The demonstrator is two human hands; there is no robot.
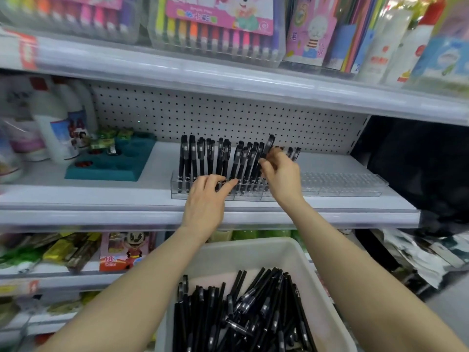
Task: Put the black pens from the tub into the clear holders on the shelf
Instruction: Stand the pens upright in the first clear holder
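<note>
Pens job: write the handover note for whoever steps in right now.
Left hand: at the lower ends of the standing pens; grip unclear.
Right hand: pinches one pen just above the holders.
Done: left part of the holders filled with upright pens.
To do: seat the held pen, fill the bare right part, then move over the loose pens piled in the tub.

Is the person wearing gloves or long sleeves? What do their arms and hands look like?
No gloves and no long sleeves. The left hand and right hand are bare, and so are the left forearm and right forearm, right down to the picture's edge. I can see no ring, watch or bracelet. The fingernails are too blurry to describe.
</note>
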